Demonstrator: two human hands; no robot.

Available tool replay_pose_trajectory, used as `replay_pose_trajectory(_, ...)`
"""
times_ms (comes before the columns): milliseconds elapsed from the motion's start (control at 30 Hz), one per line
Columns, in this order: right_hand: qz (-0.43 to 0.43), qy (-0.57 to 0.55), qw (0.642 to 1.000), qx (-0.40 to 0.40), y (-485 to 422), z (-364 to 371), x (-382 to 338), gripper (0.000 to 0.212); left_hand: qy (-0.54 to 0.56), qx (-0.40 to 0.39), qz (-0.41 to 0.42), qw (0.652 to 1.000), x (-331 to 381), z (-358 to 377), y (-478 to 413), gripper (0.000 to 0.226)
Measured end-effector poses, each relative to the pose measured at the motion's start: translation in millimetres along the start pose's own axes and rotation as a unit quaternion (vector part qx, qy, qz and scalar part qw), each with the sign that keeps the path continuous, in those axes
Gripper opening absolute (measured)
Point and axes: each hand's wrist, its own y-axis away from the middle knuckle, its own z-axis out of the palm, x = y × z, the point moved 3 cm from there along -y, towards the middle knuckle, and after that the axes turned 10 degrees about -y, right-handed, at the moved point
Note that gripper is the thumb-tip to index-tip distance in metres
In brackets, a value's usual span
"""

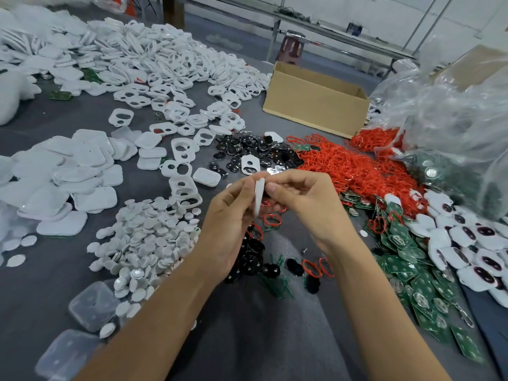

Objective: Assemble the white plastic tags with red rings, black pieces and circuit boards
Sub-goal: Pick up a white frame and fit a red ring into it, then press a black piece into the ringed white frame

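A white plastic tag [259,195] is held edge-on between both hands at the middle of the view. My left hand [229,224] grips its left side and my right hand [305,202] pinches its right side; a bit of red shows at the tag's lower edge. Red rings [354,166] lie in a heap behind the right hand. Black pieces [253,149] are piled beyond the hands, with more [251,259] under my wrists. Green circuit boards [412,265] spread to the right. Finished white tags [472,243] lie at far right.
White tag shells [165,64] cover the far left, plain white covers [68,174] the near left, small round white discs [145,237] beside my left forearm. An open cardboard box [316,105] stands behind the rings. Clear plastic bags [453,119] bulge at right. Clear lids [90,306] lie near left.
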Motion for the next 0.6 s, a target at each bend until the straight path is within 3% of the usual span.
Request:
replay_pose_trajectory(167,-0.029,-0.003,0.999,0.034,0.9,3.2,0.9,0.011,-0.034,0.007,0.011,0.999,1.1,2.9,2.0,0.029)
replay_pose_trajectory(367,-0.060,-0.039,0.997,0.028,-0.4,0.6,-4.3,0.020,-0.019,0.090,-0.016,0.996,-0.2,-11.0,-3.1,0.029)
replay_pose_trajectory(467,-0.161,0.059,0.984,0.039,2.6,1.3,-9.4,0.022,-0.030,0.103,-0.017,0.994,-0.3,-11.2,-2.6,0.026)
replay_pose_trajectory(600,-0.346,0.185,0.919,0.037,10.6,8.8,-17.0,0.014,-0.031,0.103,-0.010,0.994,0.1,-11.7,-2.9,0.027)
